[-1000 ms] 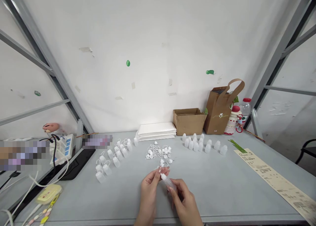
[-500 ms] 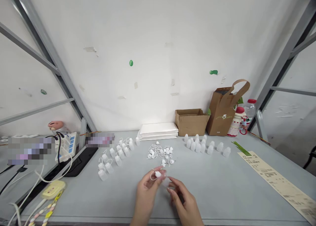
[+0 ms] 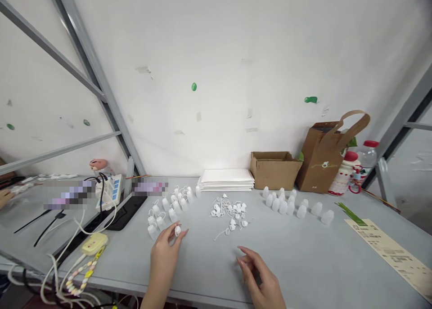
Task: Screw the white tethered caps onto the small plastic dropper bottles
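My left hand point(image 3: 166, 242) pinches a small capped bottle point(image 3: 177, 231) between thumb and fingers. Its white cap faces me, and most of its body is hidden by the hand. Just beyond stands a group of small translucent bottles point(image 3: 173, 216), several with white looped caps. My right hand point(image 3: 258, 275) hovers low over the table, fingers apart and holding nothing. Between and beyond the hands lies a pile of loose white caps with thin straps point(image 3: 232, 209). One strapped cap point(image 3: 227, 231) lies at its near edge. Uncapped bottles point(image 3: 283, 207) stand farther right.
White flat packs point(image 3: 226, 180) are stacked by the wall. An open cardboard box point(image 3: 275, 172) and a brown paper bag point(image 3: 319, 160) stand to their right. A printed paper strip point(image 3: 388, 255) lies at right. Cables and a power strip point(image 3: 110, 192) occupy the left side.
My left hand has moved left, away from my right hand, carrying the capped bottle to the left group. My right hand has let go and its fingers are apart. The view has shifted left.
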Demonstrator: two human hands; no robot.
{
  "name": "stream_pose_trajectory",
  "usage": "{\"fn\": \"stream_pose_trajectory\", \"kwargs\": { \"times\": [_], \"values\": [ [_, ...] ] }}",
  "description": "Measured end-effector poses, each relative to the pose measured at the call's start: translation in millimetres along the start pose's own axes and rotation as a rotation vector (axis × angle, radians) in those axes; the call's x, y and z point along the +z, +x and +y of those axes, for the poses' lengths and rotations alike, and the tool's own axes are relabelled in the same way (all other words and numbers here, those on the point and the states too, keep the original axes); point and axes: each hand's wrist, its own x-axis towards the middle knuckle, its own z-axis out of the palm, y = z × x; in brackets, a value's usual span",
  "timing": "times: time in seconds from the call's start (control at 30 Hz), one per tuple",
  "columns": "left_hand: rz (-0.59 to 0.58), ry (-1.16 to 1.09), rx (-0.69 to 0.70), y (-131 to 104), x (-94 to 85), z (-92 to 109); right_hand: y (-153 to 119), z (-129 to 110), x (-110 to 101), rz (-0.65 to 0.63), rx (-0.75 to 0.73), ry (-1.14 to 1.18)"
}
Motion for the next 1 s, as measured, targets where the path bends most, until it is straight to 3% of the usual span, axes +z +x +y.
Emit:
{"fn": "stream_pose_trajectory", "kwargs": {
  "times": [0.27,0.5,0.7,1.0],
  "values": [
    [0.057,0.279,0.157,4.0,0.4,-10.9,-0.9,2.5,-1.1,-0.024,-0.017,-0.006],
    [0.046,0.388,0.174,18.8,9.6,-6.7,-1.0,3.3,-0.8,-0.024,-0.016,-0.007],
    [0.003,0.417,0.147,26.7,15.4,-4.3,-0.7,3.0,-0.9,-0.023,-0.016,-0.008],
    [-0.021,0.477,-0.010,13.3,1.0,3.8,-0.8,4.3,-1.3,-0.043,-0.028,-0.033]
  ]
}}
